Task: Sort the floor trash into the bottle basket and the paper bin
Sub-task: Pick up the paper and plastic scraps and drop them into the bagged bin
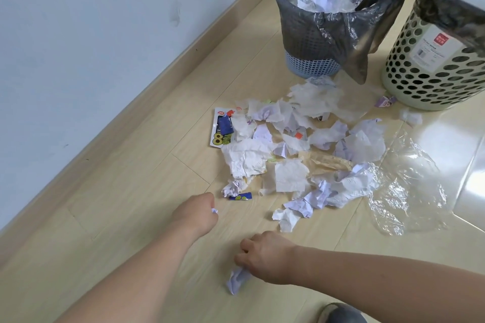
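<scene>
A heap of crumpled paper scraps (301, 155) lies on the wooden floor in the middle of the view. My left hand (195, 214) is curled round a small paper ball (214, 210) just left of the heap. Nearer to me, my right hand (265, 257) pinches a crumpled white paper (237, 280) that touches the floor. The blue basket (312, 61) with a grey liner stands behind the heap and holds crumpled paper. The cream perforated bin (430, 78) stands at the far right; its inside is hidden.
A printed wrapper (221, 128) lies at the heap's left edge and a small blue wrapper (240, 196) near my left hand. Clear plastic film (409, 191) spreads right of the heap. The wall and skirting run along the left. A shoe tip (341, 313) shows at the bottom.
</scene>
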{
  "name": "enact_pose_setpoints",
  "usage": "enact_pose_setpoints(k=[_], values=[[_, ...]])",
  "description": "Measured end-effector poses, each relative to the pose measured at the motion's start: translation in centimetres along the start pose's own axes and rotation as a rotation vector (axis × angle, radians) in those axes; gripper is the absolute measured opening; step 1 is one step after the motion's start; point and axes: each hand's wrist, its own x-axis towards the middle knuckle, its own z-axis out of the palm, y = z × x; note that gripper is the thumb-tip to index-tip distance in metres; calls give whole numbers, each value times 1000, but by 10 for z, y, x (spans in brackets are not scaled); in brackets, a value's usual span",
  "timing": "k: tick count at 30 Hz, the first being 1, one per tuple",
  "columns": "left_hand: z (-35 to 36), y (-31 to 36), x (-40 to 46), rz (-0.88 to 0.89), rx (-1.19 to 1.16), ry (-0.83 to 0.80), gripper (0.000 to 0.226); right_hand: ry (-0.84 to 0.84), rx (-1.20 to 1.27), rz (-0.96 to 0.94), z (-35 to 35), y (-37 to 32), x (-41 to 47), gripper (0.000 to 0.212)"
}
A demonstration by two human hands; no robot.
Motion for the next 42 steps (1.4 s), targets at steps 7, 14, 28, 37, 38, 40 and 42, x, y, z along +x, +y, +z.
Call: enact_pose_setpoints(k=[7, 14, 28, 37, 38, 40, 42], values=[[-49, 14, 13, 78, -217, 101, 8, 64, 383, 234, -58, 35, 3, 13], [-157, 97, 30, 224, -565, 380, 14, 641, 496, 668, -157, 148, -48, 33], [-291, 289, 88, 393, -943, 265, 29, 1116, 560, 1209, -273, 297, -117, 17], [-156, 141, 79, 145, -626, 365, 11, 1103, 540, 821, -168, 188, -73, 21], [-134, 124, 70, 151, -586, 303, 11, 950, 543, 767, -151, 174, -68, 21], [-93, 100, 50, 196, -493, 185, 12, 635, 546, 675, -123, 150, -61, 22], [-62, 87, 30, 268, -369, 95, 12, 399, 507, 617, -100, 132, -59, 22]])
